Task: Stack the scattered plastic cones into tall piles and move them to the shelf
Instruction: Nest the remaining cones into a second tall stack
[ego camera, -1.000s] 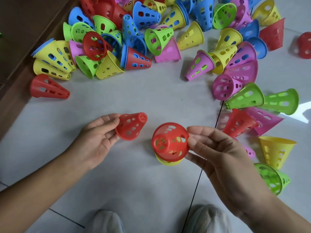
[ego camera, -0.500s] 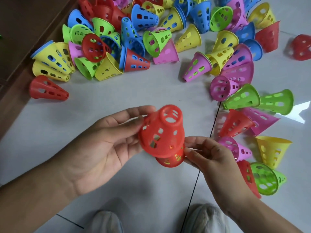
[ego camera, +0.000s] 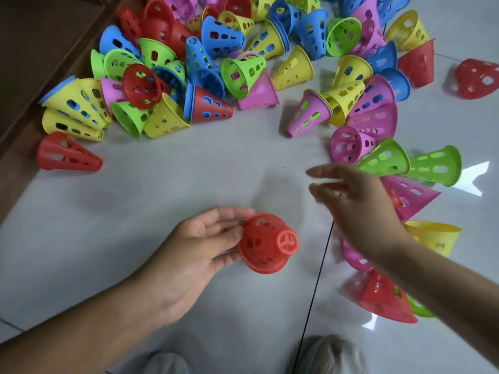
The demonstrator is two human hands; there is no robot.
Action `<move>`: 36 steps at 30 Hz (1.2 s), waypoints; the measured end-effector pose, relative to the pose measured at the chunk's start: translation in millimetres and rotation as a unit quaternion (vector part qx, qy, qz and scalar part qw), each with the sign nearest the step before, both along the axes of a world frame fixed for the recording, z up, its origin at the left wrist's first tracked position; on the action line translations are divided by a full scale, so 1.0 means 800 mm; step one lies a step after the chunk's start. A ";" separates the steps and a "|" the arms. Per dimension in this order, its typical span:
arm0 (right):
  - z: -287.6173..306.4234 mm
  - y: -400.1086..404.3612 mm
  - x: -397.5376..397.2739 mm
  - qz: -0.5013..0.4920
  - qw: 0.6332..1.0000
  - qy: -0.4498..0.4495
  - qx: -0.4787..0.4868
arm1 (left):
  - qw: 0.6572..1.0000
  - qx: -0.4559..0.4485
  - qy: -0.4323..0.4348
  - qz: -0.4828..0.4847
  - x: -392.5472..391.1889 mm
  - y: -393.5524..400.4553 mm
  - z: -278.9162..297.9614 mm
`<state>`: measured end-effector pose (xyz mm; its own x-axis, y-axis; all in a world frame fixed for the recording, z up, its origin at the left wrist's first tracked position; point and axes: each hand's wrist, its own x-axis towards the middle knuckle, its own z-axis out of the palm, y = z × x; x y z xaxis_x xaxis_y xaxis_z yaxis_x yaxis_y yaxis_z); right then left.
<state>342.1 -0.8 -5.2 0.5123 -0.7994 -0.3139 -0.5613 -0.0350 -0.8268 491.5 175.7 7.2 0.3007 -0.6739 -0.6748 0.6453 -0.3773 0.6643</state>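
My left hand [ego camera: 199, 247] grips a short stack of red perforated cones [ego camera: 266, 242] just above the white tiled floor, narrow end pointing right. To its right, my right hand [ego camera: 356, 203] hovers blurred and empty with fingers spread, near a red cone and pink cone [ego camera: 413, 195] beside a green cone [ego camera: 383, 161]. A big heap of scattered cones [ego camera: 216, 63] in red, blue, green, yellow and pink covers the far side of the floor. No shelf is visible.
A brown wooden edge [ego camera: 40, 49] runs along the far left. A lone red cone [ego camera: 67, 153] lies near it, another red cone [ego camera: 478, 78] sits at far right. A red cone [ego camera: 383, 298] lies under my right forearm. My shoes [ego camera: 326, 354] show at the bottom.
The two red cones came together into one stack, now held by my left hand alone. My right hand let go and moved up and right toward the cones there.
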 end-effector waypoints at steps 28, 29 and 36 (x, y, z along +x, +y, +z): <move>-0.029 -0.111 0.067 0.155 0.971 0.091 -0.160 | 0.941 0.064 -0.304 -0.136 0.058 -0.056 -0.050; -0.031 -0.109 0.068 0.154 0.972 0.083 -0.154 | 0.929 0.067 -0.341 -0.127 0.069 -0.065 -0.052; -0.031 -0.088 0.068 0.173 0.974 0.078 -0.123 | 0.817 0.053 -0.573 -0.037 0.134 -0.122 -0.054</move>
